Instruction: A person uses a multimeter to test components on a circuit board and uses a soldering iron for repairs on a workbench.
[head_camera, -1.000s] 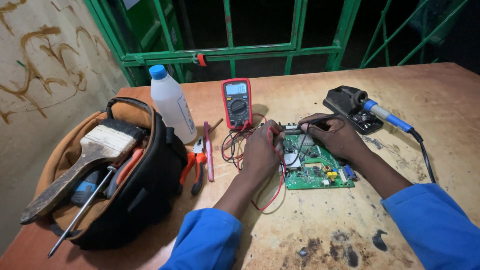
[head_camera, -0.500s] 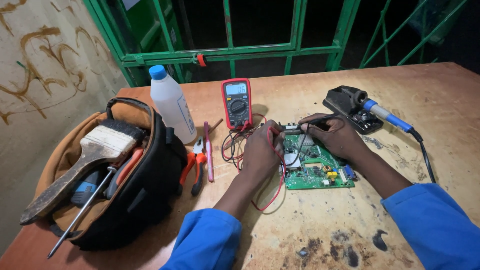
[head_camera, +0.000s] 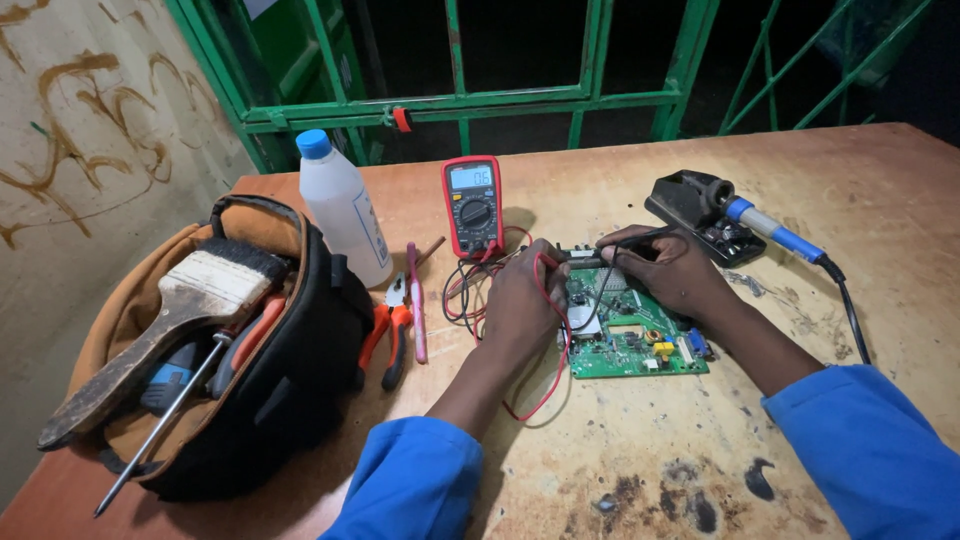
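A red probe (head_camera: 541, 262) is gripped in the left hand (head_camera: 520, 305), a black probe (head_camera: 625, 240) in the right hand (head_camera: 668, 268). Both tips are held over the far edge of the green circuit board (head_camera: 640, 345), pointing inward toward each other

Left hand (head_camera: 520, 305): has crept slightly along the green circuit board (head_camera: 635, 335), red probe in its grip.
Right hand (head_camera: 670, 270): black probe tip nudged a touch across the board's far edge.

Two bare hands, left hand (head_camera: 520, 305) and right hand (head_camera: 670, 275), no gloves, rings or watch to be seen, both forearms uncovered, bright blue long sleeves (head_camera: 415, 480) were pushed up toward the elbows, cloth plain, loosely folded at the cuffs.
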